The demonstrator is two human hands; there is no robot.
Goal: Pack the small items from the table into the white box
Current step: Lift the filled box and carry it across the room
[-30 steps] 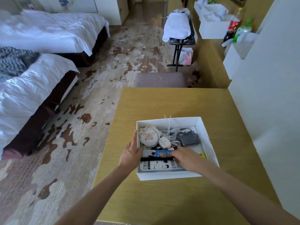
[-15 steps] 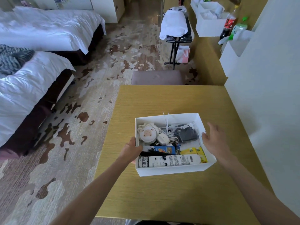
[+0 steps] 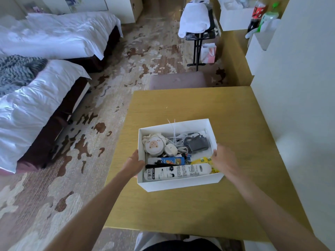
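Observation:
The white box (image 3: pixel 178 184) sits on the wooden table (image 3: pixel 226 113), tilted a little clockwise. Inside lie a round pouch with a sheep face (image 3: pixel 153 145), a white charger with coiled cable (image 3: pixel 171 150), a dark grey adapter (image 3: pixel 197 144), a blue packet (image 3: pixel 172 161), a yellow packet (image 3: pixel 202 160) and a long white tube (image 3: pixel 177 172) along the near wall. My left hand (image 3: pixel 135 163) grips the box's left wall. My right hand (image 3: pixel 223 161) holds the right wall, fingers over the rim.
A white wall or cabinet (image 3: pixel 299 105) borders the table on the right. A padded stool (image 3: pixel 178 79) stands beyond the far edge. Two beds (image 3: pixel 45 87) fill the left; a luggage rack (image 3: pixel 198 31) stands farther back.
My right hand came out of the box, swung to the right and now holds the right wall. The box has turned slightly. My left hand stayed on the left wall.

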